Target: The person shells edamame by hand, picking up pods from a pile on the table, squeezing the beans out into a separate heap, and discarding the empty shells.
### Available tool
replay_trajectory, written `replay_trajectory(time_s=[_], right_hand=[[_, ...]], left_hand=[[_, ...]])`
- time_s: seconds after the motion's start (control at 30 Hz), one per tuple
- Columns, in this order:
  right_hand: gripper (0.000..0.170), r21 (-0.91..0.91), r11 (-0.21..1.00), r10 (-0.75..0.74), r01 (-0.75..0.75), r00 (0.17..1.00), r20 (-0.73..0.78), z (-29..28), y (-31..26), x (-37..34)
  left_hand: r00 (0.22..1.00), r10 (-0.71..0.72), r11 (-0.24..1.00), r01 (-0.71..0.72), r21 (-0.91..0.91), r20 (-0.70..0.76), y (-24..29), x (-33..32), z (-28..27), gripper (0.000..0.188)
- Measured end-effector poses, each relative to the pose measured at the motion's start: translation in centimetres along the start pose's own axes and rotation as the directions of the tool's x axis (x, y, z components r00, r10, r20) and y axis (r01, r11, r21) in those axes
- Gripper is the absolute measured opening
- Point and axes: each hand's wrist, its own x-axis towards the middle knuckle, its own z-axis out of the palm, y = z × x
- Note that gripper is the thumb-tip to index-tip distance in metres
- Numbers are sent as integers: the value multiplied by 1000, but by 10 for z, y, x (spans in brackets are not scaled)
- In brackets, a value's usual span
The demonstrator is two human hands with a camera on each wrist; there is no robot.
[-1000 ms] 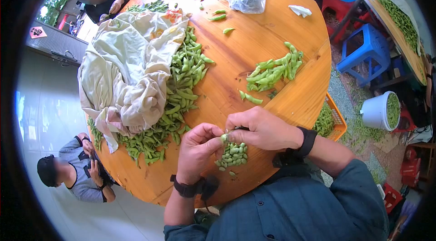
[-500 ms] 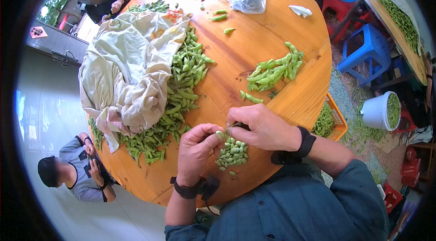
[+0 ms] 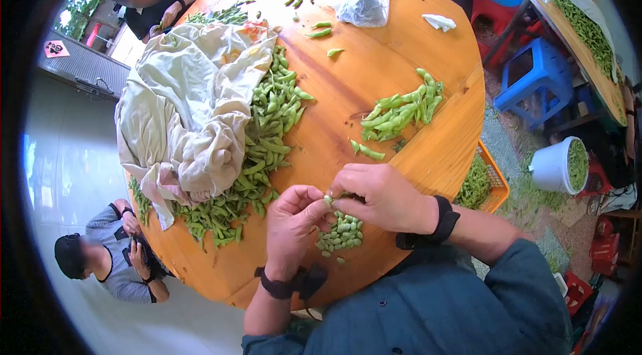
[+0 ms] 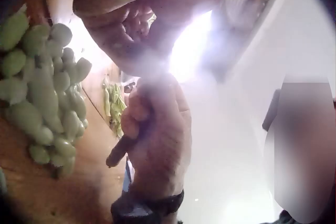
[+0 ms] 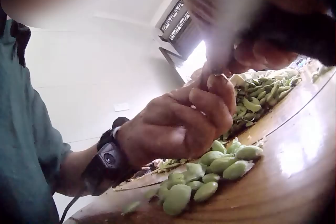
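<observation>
Over the near edge of the round wooden table (image 3: pixel 267 275), both hands meet fingertip to fingertip. The left hand (image 3: pixel 291 224) pinches a pale green bean (image 3: pixel 328 200) between thumb and forefinger. Curled fingers of the right hand (image 3: pixel 388 198) grip a slim dark object (image 4: pixel 119 153), whose rounded brown end sticks out below the fist in the left wrist view; its working end is hidden. Directly below the hands lies a small heap of shelled green beans (image 3: pixel 340 233), also close by in the right wrist view. Several unshelled pods (image 3: pixel 404 109) lie beyond the right hand.
A large pile of pods (image 3: pixel 267 144) sits at left, partly under a crumpled cloth (image 3: pixel 180 101). Farther back are a plastic bag (image 3: pixel 364 6) and a tissue (image 3: pixel 439 22). An orange crate (image 3: pixel 496 184), white bucket (image 3: pixel 560 166) and blue stool (image 3: pixel 535 80) stand right. Two people sit around the left side.
Half a second ago the hands stood slightly apart, with a pale bean showing at the left fingertips. Now the fingertips are together again. The view has shifted slightly.
</observation>
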Motion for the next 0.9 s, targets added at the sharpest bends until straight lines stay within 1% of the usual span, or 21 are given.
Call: replay_trajectory(time_s=[0.03, 0.1, 0.17, 0.2, 0.3, 0.43, 0.5, 0.53, 0.6, 0.63, 0.7, 0.77, 0.9], right_hand=[[13, -14, 1000, 10, -10, 1000, 8, 0, -1, -1], [13, -31, 999, 18, -17, 1000, 15, 0, -3, -1], [13, -74, 997, 32, -27, 997, 64, 0, -5, -1], [13, -76, 997, 31, -27, 997, 64, 1, -6, -2], [12, -124, 992, 27, -15, 995, 95, 3, -4, -2], [12, -78, 997, 7, 2, 994, 112, 4, 0, -3], [12, -53, 999, 2, 4, 993, 118, 4, 1, -4], [12, -28, 1000, -1, 4, 993, 118, 4, 1, -4], [12, 1, 1000, -5, 5, 993, 119, 4, 2, -3], [12, -17, 1000, -1, 3, 993, 115, 4, 3, -4], [12, -33, 999, 3, 1, 994, 113, 5, 3, -4], [12, -150, 988, -5, 21, 994, 105, 6, 3, -5], [11, -204, 978, -14, 32, 996, 87, 8, 3, -6]], left_hand=[[1000, 5, 1000, -5, -2, 4, 0, -2, 1, 10], [999, 39, 997, -39, 63, 4, 0, -5, 2, 12], [999, 54, 997, -54, 54, 7, -1, -6, 4, 13], [998, 65, 997, -65, 46, 7, -2, -8, 5, 14], [998, 56, 995, -57, 81, 17, -7, -7, 4, 15], [997, 61, 989, -67, 133, 47, -6, -9, 3, 16], [998, 16, 990, -25, 136, 62, -2, -9, 5, 15], [998, 16, 991, -24, 135, 60, -2, -9, 4, 15], [997, -17, 998, 12, 67, 75, -1, -10, 2, 14], [997, -17, 998, 13, 66, 71, -1, -9, 2, 14], [998, -43, 999, 43, -2, 34, -1, -8, 4, 13], [999, -41, 999, 41, 0, 21, -1, -8, 6, 12], [999, -24, 999, 23, 41, 28, -2, -6, 4, 10]])
